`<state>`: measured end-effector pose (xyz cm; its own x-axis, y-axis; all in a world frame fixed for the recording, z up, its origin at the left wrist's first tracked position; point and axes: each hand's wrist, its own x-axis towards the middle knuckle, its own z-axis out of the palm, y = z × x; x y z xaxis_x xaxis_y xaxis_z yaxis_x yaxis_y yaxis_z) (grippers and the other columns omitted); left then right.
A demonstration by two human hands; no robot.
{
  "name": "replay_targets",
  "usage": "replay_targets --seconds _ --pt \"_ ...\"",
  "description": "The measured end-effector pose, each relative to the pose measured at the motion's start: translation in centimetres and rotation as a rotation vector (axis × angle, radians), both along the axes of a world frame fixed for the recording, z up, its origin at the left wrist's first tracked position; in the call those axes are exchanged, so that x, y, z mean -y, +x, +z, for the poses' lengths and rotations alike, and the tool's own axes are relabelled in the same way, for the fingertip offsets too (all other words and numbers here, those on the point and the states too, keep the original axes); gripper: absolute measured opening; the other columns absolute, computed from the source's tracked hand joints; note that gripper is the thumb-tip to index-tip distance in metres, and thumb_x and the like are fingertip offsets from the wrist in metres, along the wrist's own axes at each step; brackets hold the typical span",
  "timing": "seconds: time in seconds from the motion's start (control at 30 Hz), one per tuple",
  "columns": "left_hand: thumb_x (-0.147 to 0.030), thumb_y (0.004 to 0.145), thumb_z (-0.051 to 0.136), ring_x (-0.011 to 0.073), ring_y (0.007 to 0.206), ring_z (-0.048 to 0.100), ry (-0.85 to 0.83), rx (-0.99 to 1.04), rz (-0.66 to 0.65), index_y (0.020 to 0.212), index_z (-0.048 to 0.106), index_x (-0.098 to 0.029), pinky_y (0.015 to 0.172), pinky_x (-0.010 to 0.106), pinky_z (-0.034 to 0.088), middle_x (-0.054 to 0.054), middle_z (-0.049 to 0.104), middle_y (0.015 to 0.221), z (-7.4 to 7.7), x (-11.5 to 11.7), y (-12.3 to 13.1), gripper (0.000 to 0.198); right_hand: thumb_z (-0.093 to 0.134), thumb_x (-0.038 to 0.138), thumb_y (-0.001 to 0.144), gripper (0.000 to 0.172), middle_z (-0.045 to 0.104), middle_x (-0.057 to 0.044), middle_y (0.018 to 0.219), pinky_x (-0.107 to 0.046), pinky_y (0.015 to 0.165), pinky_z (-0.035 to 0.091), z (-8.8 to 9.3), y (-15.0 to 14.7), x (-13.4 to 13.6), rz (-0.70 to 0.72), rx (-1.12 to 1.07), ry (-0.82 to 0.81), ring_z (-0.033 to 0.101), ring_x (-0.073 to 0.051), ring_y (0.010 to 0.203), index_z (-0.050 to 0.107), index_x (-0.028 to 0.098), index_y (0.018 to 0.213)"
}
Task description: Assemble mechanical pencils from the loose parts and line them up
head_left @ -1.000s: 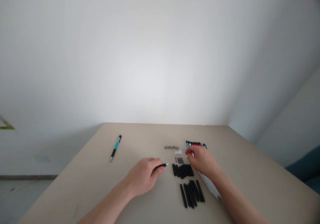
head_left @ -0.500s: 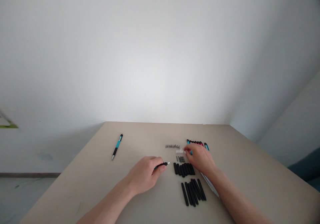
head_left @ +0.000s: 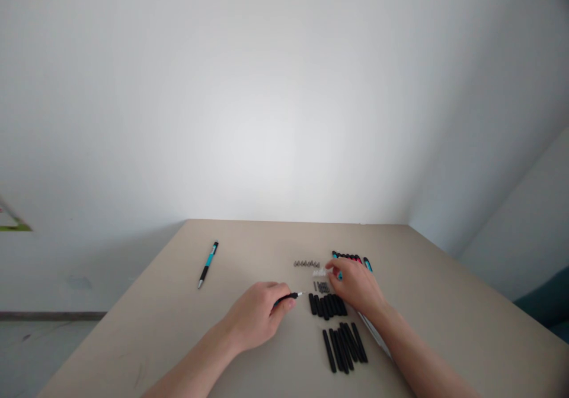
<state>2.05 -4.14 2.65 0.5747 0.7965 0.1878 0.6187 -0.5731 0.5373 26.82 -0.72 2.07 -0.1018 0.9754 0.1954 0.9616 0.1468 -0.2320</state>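
The left hand [head_left: 260,315] grips a slim black-and-blue pen barrel [head_left: 288,297], left of the small white plastic pieces [head_left: 318,273]. The right hand [head_left: 355,283] curls beside them, fingertips slightly parted — hold unclear; a low knuckle could scatter the short grey cylinders [head_left: 322,287] nearer.

Illumination is soft and diffuse. The far wall [head_left: 271,119] is brightest at centre, dimmer toward both sides. A faint shadow [head_left: 151,238] lies left of the table [head_left: 253,244]. Vignetting darkens the picture's far right corner; small white parts [head_left: 318,273] lack sharpness.
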Motion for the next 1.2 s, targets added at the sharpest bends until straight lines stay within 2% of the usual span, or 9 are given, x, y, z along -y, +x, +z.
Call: replay_targets --seconds 0.27,0.4,0.53,0.77,0.9,1.07,1.2 --pt "-0.031 0.096 0.038 0.0146 0.065 0.052 0.005 -0.007 0.004 0.074 0.053 -0.020 0.061 0.023 0.035 0.000 0.057 0.070 0.0 0.0 0.0 0.029 0.050 0.024 0.079 0.023 0.069 -0.001 0.079 -0.027 0.068 0.043 0.3 0.5 0.2 -0.015 -0.098 0.131 0.064 -0.019 0.075 0.069 0.023 0.091" --pt "-0.031 0.096 0.038 0.0145 0.064 0.052 0.007 -0.009 0.008 0.073 0.052 -0.020 0.061 0.023 0.035 0.000 0.056 0.069 0.0 0.0 0.0 0.029 0.048 0.024 0.080 0.022 0.067 -0.001 0.076 -0.027 0.070 0.044 0.5 0.3 0.7 0.153 -0.174 0.196 0.062 -0.017 0.073 0.067 0.022 0.090" --pt "-0.032 0.096 0.039 0.0146 0.066 0.053 0.000 -0.010 0.013 0.074 0.052 -0.020 0.061 0.023 0.035 0.000 0.057 0.070 0.1 0.1 0.0 0.028 0.048 0.022 0.081 0.021 0.066 -0.002 0.077 -0.026 0.073 0.044 0.6 -0.2 1.2 0.303 -0.209 0.179 0.062 -0.017 0.075 0.067 0.022 0.089" --pt "-0.032 0.096 0.037 0.0147 0.067 0.054 -0.006 -0.012 0.006 0.075 0.054 -0.019 0.062 0.023 0.036 0.001 0.059 0.072 0.4 0.2 0.1 0.029 0.049 0.021 0.082 0.019 0.064 -0.002 0.076 -0.026 0.071 0.044 0.9 -0.8 1.7 0.370 -0.198 0.142 0.060 -0.017 0.074 0.067 0.021 0.090" --pt "-0.031 0.096 0.038 0.0149 0.067 0.055 -0.006 -0.015 0.010 0.075 0.054 -0.019 0.062 0.023 0.036 0.001 0.060 0.073 0.3 0.2 0.0 0.028 0.055 0.024 0.079 0.019 0.064 -0.005 0.083 -0.027 0.073 0.044 1.4 -1.1 2.1 0.437 -0.160 0.078 0.059 -0.019 0.080 0.067 0.021 0.093" --pt "-0.031 0.096 0.039 0.0154 0.070 0.056 -0.003 -0.011 0.015 0.076 0.054 -0.020 0.063 0.023 0.037 0.001 0.060 0.073 0.1 0.1 0.0 0.027 0.064 0.027 0.071 0.038 0.062 -0.008 0.106 -0.032 0.083 0.044 1.8 -1.6 2.8 0.531 -0.154 0.009 0.057 -0.023 0.096 0.064 0.022 0.108" --pt "-0.031 0.096 0.039 0.0157 0.071 0.056 0.000 -0.012 0.021 0.077 0.055 -0.020 0.064 0.023 0.037 0.001 0.060 0.074 0.1 0.2 0.0 0.027 0.066 0.025 0.066 0.050 0.060 -0.009 0.112 -0.035 0.088 0.043 1.7 -1.9 2.9 0.561 -0.146 -0.040 0.055 -0.025 0.101 0.060 0.021 0.115"
